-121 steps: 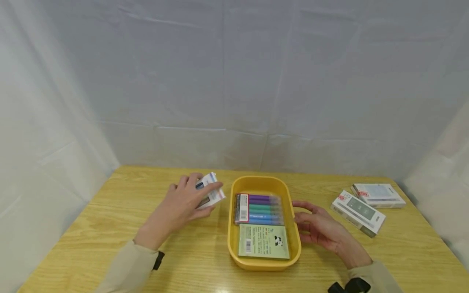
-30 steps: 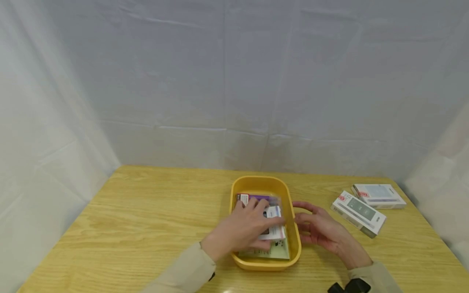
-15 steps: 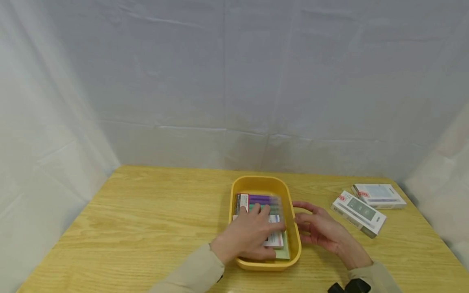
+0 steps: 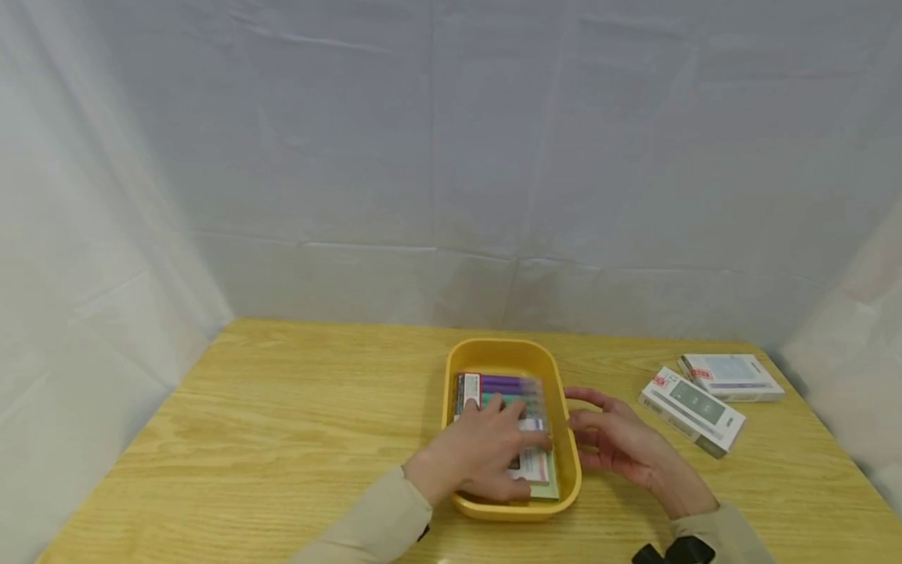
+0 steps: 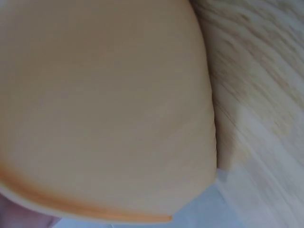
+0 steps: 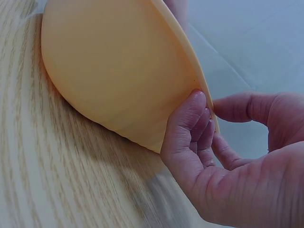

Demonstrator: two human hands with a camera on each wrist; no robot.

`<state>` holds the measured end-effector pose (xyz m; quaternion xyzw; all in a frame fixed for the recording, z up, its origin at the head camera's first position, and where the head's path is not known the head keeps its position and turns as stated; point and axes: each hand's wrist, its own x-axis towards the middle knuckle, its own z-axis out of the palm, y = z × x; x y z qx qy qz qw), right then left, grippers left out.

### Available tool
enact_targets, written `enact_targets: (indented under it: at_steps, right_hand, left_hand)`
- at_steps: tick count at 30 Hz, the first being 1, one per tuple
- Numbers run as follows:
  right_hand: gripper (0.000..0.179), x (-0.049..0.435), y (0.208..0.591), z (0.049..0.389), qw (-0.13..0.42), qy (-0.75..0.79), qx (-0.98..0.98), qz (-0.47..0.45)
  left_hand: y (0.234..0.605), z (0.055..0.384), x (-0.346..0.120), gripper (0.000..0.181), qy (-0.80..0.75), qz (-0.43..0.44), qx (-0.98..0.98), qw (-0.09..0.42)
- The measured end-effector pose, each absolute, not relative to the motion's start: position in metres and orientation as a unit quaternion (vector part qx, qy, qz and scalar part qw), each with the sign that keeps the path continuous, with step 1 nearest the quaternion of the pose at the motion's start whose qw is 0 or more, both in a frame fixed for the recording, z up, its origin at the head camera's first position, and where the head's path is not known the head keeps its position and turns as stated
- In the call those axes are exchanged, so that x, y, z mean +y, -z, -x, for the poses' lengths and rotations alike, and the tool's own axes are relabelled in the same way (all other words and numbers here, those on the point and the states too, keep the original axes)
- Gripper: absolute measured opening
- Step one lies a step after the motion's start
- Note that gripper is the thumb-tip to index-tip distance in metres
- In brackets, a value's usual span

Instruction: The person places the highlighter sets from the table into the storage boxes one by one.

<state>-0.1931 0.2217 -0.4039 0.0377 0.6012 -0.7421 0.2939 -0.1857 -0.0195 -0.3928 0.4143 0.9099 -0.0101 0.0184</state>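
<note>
My left hand (image 4: 486, 450) is inside the yellow plastic tray (image 4: 575, 478), gripping a flat white box (image 4: 533, 470) from above. Its fingers reach past the box's far edge and the thumb lies along the near side. Under the box show a pack of coloured pens (image 4: 506, 384), purple and green, and the edge of a pale green flat packet (image 4: 546, 491). Against the tray's right side my right hand (image 4: 616, 442) rests with loosely bent fingers. In the right wrist view its fingertips (image 6: 197, 100) touch the outer wall close under the rim. The left wrist view is mostly tray wall, hiding the left hand's grip.
Two white boxes with grey and pale blue panels lie to the right, the nearer box (image 4: 694, 411) angled against the farther box (image 4: 733, 377). The wooden table (image 4: 282, 415) extends left of the tray. A white sheet (image 4: 493, 172) hangs behind it.
Over four seconds my left hand has carried the white box from left of the tray onto the pens and green packet. Lately it has moved slightly nearer; the right hand stays at the tray's side.
</note>
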Motion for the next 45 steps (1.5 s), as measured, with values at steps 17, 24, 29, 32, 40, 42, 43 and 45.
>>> enact_targets:
  at_steps: [17,24,29,32,40,42,43,45]
  right_hand:
    - [0.069,0.221,0.406,0.194,0.293,0.744,0.600,-0.028]
    - [0.070,0.221,0.405,0.194,0.287,0.745,0.601,-0.033]
    - [0.070,0.221,0.405,0.194,0.283,0.739,0.609,-0.047]
    - [0.070,0.221,0.404,0.193,0.284,0.736,0.612,-0.049]
    - [0.070,0.221,0.406,0.193,0.289,0.737,0.610,-0.035]
    - [0.070,0.222,0.406,0.193,0.287,0.736,0.613,-0.032]
    - [0.069,0.222,0.405,0.193,0.285,0.734,0.615,-0.031]
    - [0.069,0.223,0.405,0.193,0.281,0.730,0.622,-0.026]
  left_hand:
    - [0.389,0.190,-0.026,0.049,-0.079,-0.418,0.901,0.088]
    - [0.381,0.195,-0.056,0.042,-0.153,-0.386,0.910,-0.010]
    - [0.381,0.196,-0.078,0.043,-0.242,-0.329,0.909,-0.079]
    - [0.384,0.194,-0.088,0.047,-0.302,-0.264,0.913,-0.075]
    - [0.400,0.191,-0.107,0.057,-0.438,-0.140,0.888,0.015]
    - [0.401,0.191,-0.109,0.057,-0.483,-0.116,0.866,0.051]
    - [0.402,0.192,-0.110,0.057,-0.507,-0.104,0.853,0.071]
    - [0.401,0.192,-0.111,0.056,-0.550,-0.083,0.823,0.111]
